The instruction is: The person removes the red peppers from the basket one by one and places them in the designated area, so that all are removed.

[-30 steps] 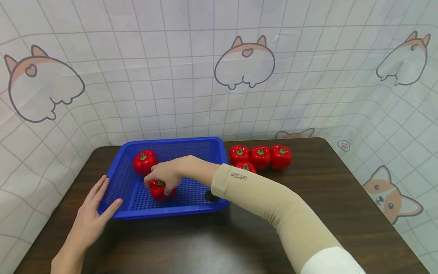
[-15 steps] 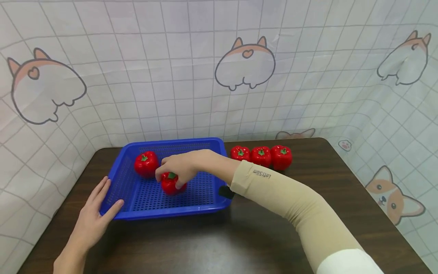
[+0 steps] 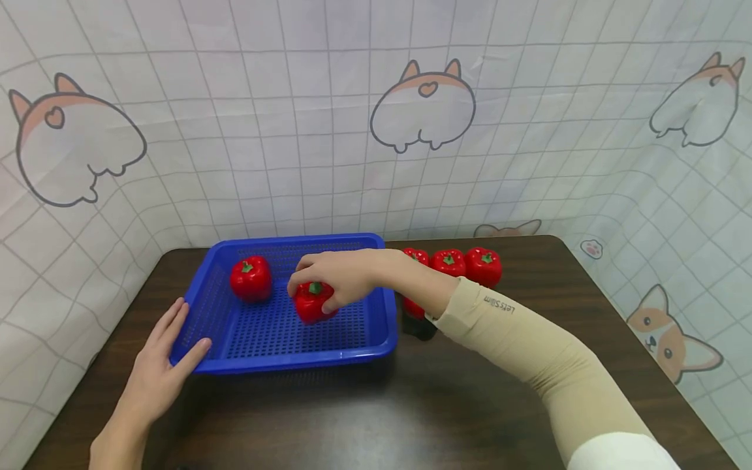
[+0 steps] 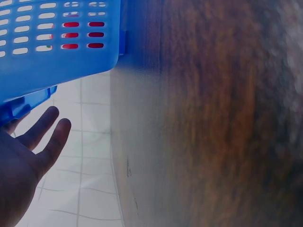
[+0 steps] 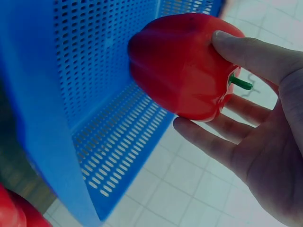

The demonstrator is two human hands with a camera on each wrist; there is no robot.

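My right hand [image 3: 341, 275] grips a glossy red bell pepper [image 3: 313, 303] over the right half of the blue plastic basket [image 3: 294, 358]. In the right wrist view, thumb and fingers curl round the stem end of this bell pepper [image 5: 184, 66], its green stem toward the palm. Another red bell pepper [image 3: 251, 279] sits upright in the basket's back left. My left hand [image 3: 155, 369] rests on the basket's left front corner with fingers spread. From the left wrist, that hand [image 4: 28, 156] shows straight fingers beside the basket's outer wall [image 4: 61, 61].
Right of the basket, a row of red bell peppers [image 3: 483, 267] stands at the back of the dark wooden table [image 3: 376, 418]. One more pepper [image 3: 413, 308] is partly hidden by my right forearm. A white gridded cloth [image 3: 329, 130] with dog drawings hangs behind.
My right hand has lifted the bell pepper from the basket's floor and carried it right and back. My left hand stays at the basket's corner.
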